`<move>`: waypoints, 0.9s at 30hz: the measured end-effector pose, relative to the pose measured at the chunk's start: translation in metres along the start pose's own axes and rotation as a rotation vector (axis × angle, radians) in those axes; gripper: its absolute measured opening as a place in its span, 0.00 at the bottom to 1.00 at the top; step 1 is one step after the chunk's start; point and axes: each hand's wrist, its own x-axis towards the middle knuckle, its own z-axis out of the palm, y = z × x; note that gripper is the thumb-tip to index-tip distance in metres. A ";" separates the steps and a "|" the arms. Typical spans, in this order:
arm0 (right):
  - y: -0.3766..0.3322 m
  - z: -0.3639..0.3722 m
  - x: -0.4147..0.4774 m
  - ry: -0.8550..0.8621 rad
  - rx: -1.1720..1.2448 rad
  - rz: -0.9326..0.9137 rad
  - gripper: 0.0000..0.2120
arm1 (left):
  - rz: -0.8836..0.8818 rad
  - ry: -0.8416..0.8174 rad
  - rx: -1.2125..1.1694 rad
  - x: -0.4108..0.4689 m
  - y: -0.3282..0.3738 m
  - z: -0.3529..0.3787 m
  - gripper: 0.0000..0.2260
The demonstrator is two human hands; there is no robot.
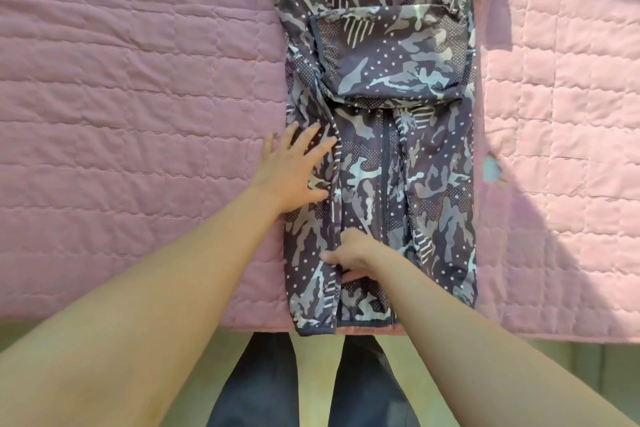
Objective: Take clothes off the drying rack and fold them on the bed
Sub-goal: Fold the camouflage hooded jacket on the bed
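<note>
A camouflage-print jacket (398,135) lies lengthwise on the pink quilted bed (138,97), its sides folded inward into a long narrow strip and its zip running down the middle. My left hand (294,170) lies flat with fingers spread on the jacket's left folded panel. My right hand (353,258) is lower down near the hem, fingers curled round the inner edge of that left panel beside the zip. The jacket's top runs out of view at the upper edge.
The bed's near edge (138,317) runs across the lower part of the view, with my dark trouser legs (259,385) standing against it on a pale floor. Bright sunlight falls on the quilt to the right (571,80).
</note>
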 end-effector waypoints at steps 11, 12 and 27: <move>0.032 -0.023 0.004 0.276 0.012 -0.363 0.17 | 0.183 -0.145 0.180 -0.011 0.025 0.035 0.67; 0.041 -0.019 0.004 0.240 -0.050 -0.352 0.15 | 0.197 -0.150 0.159 -0.023 0.029 0.044 0.67; 0.096 -0.070 -0.045 0.698 -0.607 -0.897 0.19 | 0.252 0.118 0.036 -0.119 0.036 0.072 0.34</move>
